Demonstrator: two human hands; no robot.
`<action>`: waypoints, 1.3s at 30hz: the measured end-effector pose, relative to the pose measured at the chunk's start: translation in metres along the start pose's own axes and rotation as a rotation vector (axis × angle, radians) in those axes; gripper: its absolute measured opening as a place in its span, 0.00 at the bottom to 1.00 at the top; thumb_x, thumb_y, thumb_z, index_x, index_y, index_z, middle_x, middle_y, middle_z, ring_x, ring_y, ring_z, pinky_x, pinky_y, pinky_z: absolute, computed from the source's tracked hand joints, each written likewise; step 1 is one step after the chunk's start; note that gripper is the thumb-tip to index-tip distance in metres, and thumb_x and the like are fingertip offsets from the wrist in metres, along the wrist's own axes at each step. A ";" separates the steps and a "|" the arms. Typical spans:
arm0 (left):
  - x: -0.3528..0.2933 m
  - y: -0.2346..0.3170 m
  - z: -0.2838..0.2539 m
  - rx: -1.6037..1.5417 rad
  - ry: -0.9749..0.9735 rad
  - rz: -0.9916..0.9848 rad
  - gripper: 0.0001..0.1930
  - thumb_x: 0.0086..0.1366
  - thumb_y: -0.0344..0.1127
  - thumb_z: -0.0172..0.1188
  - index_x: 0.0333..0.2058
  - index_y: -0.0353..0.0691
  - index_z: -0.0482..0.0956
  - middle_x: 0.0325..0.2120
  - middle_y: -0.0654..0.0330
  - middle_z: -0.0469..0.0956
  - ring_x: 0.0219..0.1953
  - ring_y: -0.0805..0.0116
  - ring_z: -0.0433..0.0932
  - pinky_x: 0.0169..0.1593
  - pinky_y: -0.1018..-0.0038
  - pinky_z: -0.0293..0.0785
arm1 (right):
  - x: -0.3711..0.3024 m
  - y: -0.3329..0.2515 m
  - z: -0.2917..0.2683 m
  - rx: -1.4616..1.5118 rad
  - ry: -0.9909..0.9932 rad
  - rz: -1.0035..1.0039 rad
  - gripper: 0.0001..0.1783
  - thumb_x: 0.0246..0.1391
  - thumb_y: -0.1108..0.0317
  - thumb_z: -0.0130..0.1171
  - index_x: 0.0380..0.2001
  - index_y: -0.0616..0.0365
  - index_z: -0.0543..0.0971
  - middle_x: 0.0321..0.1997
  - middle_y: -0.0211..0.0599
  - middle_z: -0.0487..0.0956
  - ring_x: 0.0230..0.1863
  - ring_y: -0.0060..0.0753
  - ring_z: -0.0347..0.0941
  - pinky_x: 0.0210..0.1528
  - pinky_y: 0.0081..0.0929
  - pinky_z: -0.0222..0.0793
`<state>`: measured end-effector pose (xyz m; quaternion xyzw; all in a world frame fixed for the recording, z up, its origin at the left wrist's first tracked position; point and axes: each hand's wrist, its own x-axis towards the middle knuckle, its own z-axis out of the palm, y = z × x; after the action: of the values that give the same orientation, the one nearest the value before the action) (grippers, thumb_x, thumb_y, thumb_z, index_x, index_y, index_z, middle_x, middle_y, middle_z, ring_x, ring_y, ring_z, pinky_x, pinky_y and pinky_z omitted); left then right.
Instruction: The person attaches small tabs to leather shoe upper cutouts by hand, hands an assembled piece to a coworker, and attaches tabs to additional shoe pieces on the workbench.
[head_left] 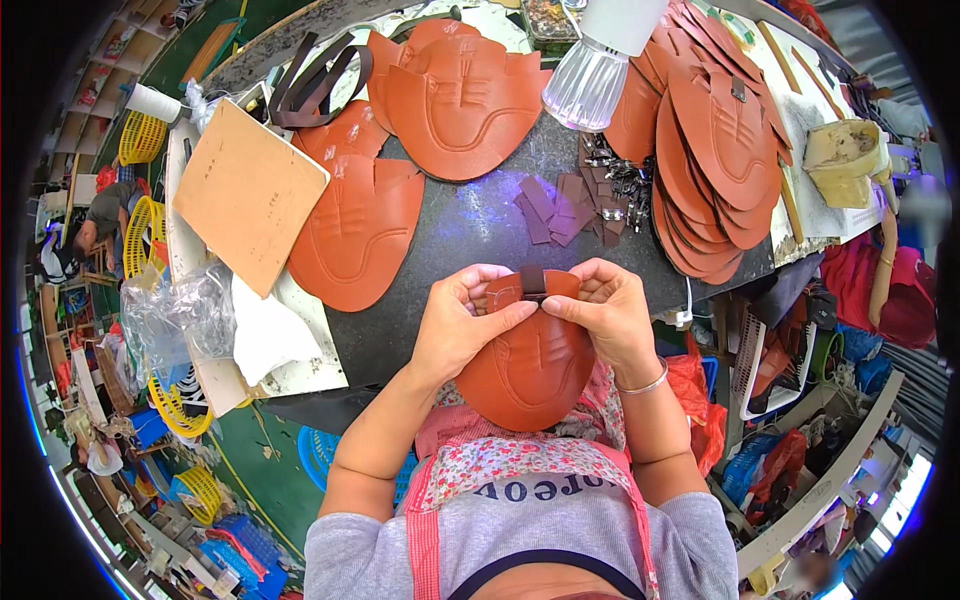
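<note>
Between my two hands is a reddish-brown leather shoe upper [527, 375], held over my lap at the table's near edge. My left hand [462, 312] pinches its upper left edge, thumb on top. My right hand [607, 308] pinches the upper right edge the same way. A short dark brown strap piece [532, 280] stands at the top middle of the upper, and both thumb tips press beside its lower end. Past my hands, small dark brown strap pieces [548, 208] lie on the black tabletop, beside a heap of small metal buckles [612, 188].
A pile of shoe uppers [722, 150] lies at the right, more uppers [462, 100] at the far left. A lamp [590, 80] hangs over the back. Nearby are a tan board [250, 195], dark straps [318, 85], a dirty cream container [845, 160] and a white basket [748, 365].
</note>
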<state>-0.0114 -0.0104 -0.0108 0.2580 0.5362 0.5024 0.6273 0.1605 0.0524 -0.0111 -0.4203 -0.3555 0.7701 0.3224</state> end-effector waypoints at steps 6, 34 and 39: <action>-0.004 0.002 0.002 -0.019 -0.025 0.001 0.15 0.52 0.25 0.67 0.38 0.34 0.74 0.29 0.61 0.79 0.29 0.79 0.77 0.34 0.82 0.75 | -0.006 0.006 -0.001 -0.048 -0.003 -0.022 0.11 0.43 0.82 0.65 0.31 0.65 0.74 0.32 0.38 0.79 0.33 0.21 0.76 0.38 0.19 0.75; 0.009 0.022 0.010 0.688 -0.058 0.561 0.11 0.51 0.28 0.65 0.32 0.32 0.74 0.32 0.55 0.72 0.35 0.58 0.73 0.39 0.71 0.70 | -0.025 0.003 -0.047 -0.338 0.057 -0.273 0.33 0.41 0.76 0.68 0.50 0.64 0.64 0.49 0.36 0.71 0.48 0.26 0.68 0.52 0.23 0.65; 0.046 0.043 0.009 1.151 0.265 0.906 0.27 0.49 0.33 0.65 0.47 0.33 0.66 0.47 0.47 0.67 0.55 0.46 0.62 0.58 0.58 0.58 | 0.002 -0.067 -0.076 -0.187 0.396 -0.602 0.26 0.46 0.77 0.64 0.49 0.70 0.67 0.50 0.40 0.72 0.50 0.29 0.69 0.51 0.26 0.66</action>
<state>-0.0216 0.0493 0.0100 0.6790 0.6268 0.3784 0.0544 0.2396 0.1116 0.0129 -0.4654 -0.4629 0.5085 0.5573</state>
